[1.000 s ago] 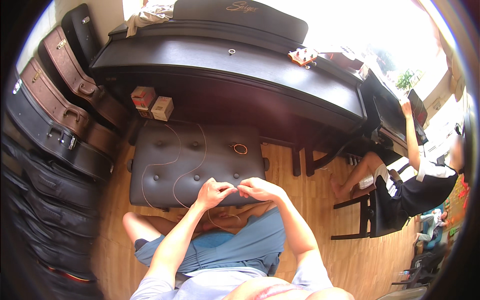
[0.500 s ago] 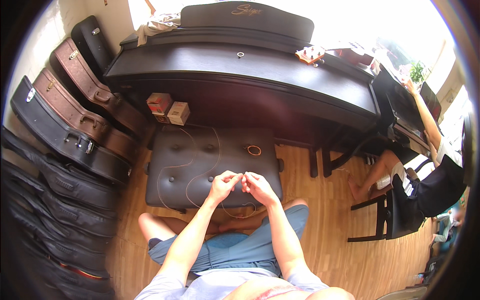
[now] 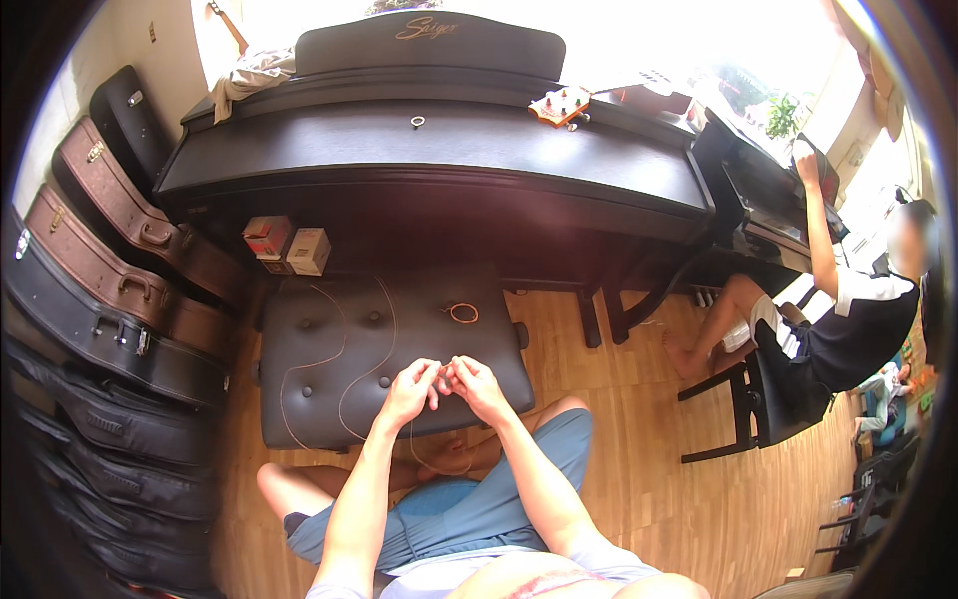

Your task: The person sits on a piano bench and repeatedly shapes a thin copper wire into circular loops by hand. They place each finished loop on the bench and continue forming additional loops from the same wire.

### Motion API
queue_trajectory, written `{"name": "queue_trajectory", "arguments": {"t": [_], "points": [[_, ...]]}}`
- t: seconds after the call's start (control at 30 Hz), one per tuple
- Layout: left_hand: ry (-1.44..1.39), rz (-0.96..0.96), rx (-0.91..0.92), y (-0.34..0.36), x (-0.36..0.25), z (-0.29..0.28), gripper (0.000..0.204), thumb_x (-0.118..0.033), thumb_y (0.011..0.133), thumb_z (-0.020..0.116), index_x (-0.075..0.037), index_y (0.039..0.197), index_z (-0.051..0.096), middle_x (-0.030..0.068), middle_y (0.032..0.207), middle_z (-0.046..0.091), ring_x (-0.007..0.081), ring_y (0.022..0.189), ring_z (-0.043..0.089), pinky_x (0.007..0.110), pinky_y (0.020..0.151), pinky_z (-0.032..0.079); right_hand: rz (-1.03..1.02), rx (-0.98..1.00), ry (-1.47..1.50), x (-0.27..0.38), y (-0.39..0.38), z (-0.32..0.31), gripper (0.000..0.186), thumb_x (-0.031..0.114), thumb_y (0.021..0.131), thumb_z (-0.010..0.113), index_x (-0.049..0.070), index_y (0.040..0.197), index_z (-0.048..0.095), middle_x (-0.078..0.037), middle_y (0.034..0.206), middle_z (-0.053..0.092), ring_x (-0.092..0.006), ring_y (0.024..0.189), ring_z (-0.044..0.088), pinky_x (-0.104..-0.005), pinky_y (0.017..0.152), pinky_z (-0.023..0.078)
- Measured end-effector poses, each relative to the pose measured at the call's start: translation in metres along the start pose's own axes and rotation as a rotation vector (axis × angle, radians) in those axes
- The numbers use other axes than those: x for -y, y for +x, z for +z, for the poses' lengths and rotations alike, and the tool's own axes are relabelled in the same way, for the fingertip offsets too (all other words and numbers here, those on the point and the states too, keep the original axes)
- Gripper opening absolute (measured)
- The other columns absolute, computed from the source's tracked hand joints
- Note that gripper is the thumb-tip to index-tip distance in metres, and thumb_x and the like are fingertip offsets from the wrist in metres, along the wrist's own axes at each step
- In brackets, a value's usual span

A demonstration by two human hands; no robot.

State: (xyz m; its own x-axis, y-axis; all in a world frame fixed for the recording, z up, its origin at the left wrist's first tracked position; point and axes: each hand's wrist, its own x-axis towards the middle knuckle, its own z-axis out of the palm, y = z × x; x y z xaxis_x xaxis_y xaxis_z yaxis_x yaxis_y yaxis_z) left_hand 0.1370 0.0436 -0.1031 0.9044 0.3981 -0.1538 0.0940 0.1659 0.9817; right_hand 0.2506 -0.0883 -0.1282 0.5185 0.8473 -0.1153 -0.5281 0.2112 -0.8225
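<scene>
1. Left hand: raised over the near edge of the padded bench; thumb and forefinger pinched on a thin string.
2. Right hand: close beside the left, fingertips also pinched on the string. Hands nearly meet; cannot tell whether they touch each other. A short coppery bit shows between the fingertips.
3. String position: one part hangs in a loose loop below the hands, in front of the crossed legs; two long wavy strands lie across the bench top. Cannot tell whether all of it is one piece.
4. Orange coil: flat on the bench, beyond the right hand, apart from it.
5. Black piano: behind the bench. On its lid, a small pale ring; farther right, a guitar head with tuning pegs.
6. Small boxes: grouped by the bench's far left corner, one red and white, one cream.
7. Left side: hard instrument cases, brown and black, in a row with soft black bags.
8. Right side: another person, seated on a black chair, one arm raised.
</scene>
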Motion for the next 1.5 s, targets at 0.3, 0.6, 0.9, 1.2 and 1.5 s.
{"name": "queue_trajectory", "arguments": {"t": [0.3,0.6,0.9,1.2,1.5], "points": [[-0.103,-0.02,0.074,0.001,0.004,-0.014,0.023,-0.022,0.105,0.058,-0.001,0.109,0.064,0.0019,0.081,0.062,0.008,0.064,0.058,0.023,0.057,0.049,-0.025,-0.011,-0.165,-0.002,0.004,0.002,0.029,0.027,0.108,0.051,0.003,0.095,0.06,-0.001,0.083,0.058,-0.0111,0.078,0.059,-0.0281,0.079,0.054],[-0.158,0.057,-0.031,-0.004,0.018,-0.006,0.017,-0.02,0.104,0.058,-0.004,0.108,0.064,-0.0037,0.079,0.056,0.0035,0.063,0.047,0.02,0.056,0.039,-0.078,0.023,-0.113,-0.011,0.001,0.001,0.034,0.024,0.11,0.042,-0.003,0.107,0.062,-0.011,0.103,0.065,-0.0212,0.099,0.066,-0.0363,0.096,0.053],[-0.148,0.092,-0.058,-0.011,0.01,-0.012,0.019,-0.021,0.104,0.059,-0.003,0.109,0.066,-0.0038,0.076,0.055,0.0049,0.062,0.046,0.021,0.057,0.039,0.11,0.354,0.179,0.012,0.0,-0.018,0.037,0.022,0.103,0.052,-0.006,0.123,0.064,-0.017,0.12,0.068,-0.0267,0.116,0.062,-0.044,0.109,0.043],[-0.154,0.14,-0.071,-0.01,0.007,-0.01,0.023,-0.022,0.103,0.062,-0.002,0.112,0.068,-0.0009,0.077,0.061,0.0065,0.064,0.053,0.023,0.059,0.046,-0.011,0.092,-0.051,0.007,-0.008,0.001,0.022,0.006,0.095,0.069,-0.004,0.114,0.069,-0.014,0.104,0.072,-0.0211,0.095,0.069,-0.0389,0.087,0.059],[-0.126,0.15,-0.144,-0.007,0.015,-0.006,0.021,-0.02,0.104,0.06,-0.002,0.111,0.066,-0.0008,0.074,0.059,0.0057,0.056,0.052,0.022,0.051,0.044,-0.274,-0.271,-0.248,-0.017,-0.011,0.032,0.02,0.006,0.098,0.064,-0.004,0.116,0.066,-0.011,0.099,0.07,-0.0151,0.083,0.069,-0.0287,0.061,0.064]]}}
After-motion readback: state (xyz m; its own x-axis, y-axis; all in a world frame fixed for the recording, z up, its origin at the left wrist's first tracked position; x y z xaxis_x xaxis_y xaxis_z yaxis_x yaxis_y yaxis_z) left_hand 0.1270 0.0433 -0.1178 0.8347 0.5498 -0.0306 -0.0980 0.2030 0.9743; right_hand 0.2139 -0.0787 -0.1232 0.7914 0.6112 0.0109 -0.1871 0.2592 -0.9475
